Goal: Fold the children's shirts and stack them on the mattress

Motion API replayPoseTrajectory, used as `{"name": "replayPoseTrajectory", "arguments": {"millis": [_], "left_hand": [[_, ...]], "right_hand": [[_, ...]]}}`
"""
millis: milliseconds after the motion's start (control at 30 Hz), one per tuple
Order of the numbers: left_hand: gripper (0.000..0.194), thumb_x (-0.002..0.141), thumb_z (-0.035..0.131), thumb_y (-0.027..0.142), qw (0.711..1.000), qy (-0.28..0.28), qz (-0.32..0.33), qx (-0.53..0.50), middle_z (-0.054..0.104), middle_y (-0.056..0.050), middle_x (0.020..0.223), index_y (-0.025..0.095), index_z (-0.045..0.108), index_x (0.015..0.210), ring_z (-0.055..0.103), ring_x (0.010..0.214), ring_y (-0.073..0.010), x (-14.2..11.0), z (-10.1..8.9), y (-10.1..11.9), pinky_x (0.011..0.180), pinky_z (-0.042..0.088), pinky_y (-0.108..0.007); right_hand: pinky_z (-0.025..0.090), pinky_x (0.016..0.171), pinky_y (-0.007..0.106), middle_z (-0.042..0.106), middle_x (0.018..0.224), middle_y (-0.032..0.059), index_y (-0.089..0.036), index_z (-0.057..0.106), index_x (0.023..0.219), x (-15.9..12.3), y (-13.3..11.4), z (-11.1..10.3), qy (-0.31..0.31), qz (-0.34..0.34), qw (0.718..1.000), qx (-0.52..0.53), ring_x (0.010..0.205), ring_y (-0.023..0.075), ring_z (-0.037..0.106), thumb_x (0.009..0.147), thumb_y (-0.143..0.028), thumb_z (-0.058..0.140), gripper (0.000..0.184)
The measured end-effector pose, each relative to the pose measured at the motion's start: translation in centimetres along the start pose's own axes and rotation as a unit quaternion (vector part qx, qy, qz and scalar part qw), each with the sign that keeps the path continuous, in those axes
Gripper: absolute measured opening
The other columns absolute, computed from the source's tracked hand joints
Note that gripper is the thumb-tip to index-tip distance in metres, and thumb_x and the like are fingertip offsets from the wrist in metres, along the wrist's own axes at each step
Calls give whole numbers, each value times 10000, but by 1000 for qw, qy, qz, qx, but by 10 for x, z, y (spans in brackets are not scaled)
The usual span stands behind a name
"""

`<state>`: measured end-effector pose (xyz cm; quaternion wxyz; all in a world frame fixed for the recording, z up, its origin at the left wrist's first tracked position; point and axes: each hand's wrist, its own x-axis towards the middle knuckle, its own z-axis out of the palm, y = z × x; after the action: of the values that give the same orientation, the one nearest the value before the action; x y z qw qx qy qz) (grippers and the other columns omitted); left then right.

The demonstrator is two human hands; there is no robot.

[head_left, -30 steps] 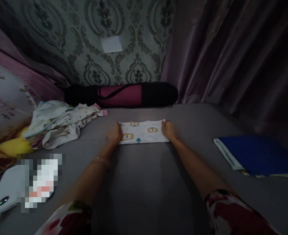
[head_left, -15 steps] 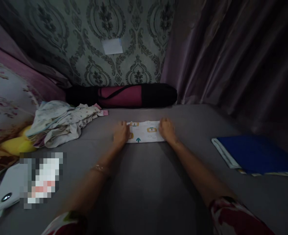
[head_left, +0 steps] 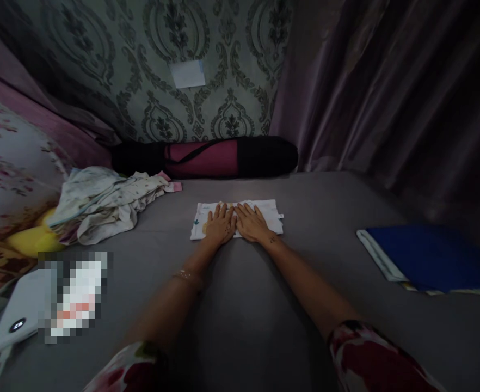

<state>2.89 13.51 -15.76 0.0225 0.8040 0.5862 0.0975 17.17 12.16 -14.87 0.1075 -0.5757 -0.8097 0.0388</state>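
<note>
A folded white cloth (head_left: pixel 271 211) with a small print lies flat on the grey bed sheet (head_left: pixel 260 305). A small white tag sticks out at its right edge. Palm down on its middle, my left hand (head_left: pixel 221 224) has its fingers stretched out. Beside it my right hand (head_left: pixel 251 222) also lies flat on the cloth, fingers extended, the two hands nearly touching. Between them they cover the cloth's centre.
At the left sits a crumpled heap of printed clothes (head_left: pixel 101 201) by a yellow plush item (head_left: pixel 36 240). A white power bank (head_left: pixel 25 310) with a cable lies nearer. Folded blue cloth (head_left: pixel 428 256) is at right; a black and maroon bag (head_left: pixel 207 158) lies along the wall.
Both hands have let go of the cloth's side edges and moved inward, now lying flat on its middle. More of the cloth's two ends shows.
</note>
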Motion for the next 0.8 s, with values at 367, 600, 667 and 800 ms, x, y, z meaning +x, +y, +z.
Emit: {"name": "replayPoseTrajectory", "arguments": {"millis": [367,600,667,800], "left_hand": [[728,948,245,573,996,-19,-82,16,290,-168,1548,91,304,1489,228,1440,-322,-3,-4,-39,1157,164,-504],[662,965,232,511,997,-15,-76,20,274,-161,1556,90,340,1464,221,1441,-320,-12,-5,-62,1131,230,-478],[653,969,240,492,997,-18,-68,15,279,-168,1553,72,347,1457,229,1437,-328,-12,-5,-67,1133,230,-463],[595,973,254,454,999,22,-41,-1,363,-168,1514,83,430,1404,278,1421,-297,-14,-2,-74,1130,259,-435]], "right_hand": [[136,1163,420,295,1551,142,-52,349,1466,-14,31,-2,41,97,994,-17,1430,261,236,988,-371,252,582],[162,1151,427,259,1554,184,-1,299,1474,-19,46,-2,15,152,988,-32,1439,285,203,986,-469,231,679],[163,1151,421,241,1562,173,-7,288,1480,-20,47,-2,9,156,987,-29,1443,278,196,988,-466,217,677],[153,1155,420,228,1568,171,-20,280,1484,-20,47,-6,-2,156,988,-20,1448,275,179,987,-467,215,672]]}}
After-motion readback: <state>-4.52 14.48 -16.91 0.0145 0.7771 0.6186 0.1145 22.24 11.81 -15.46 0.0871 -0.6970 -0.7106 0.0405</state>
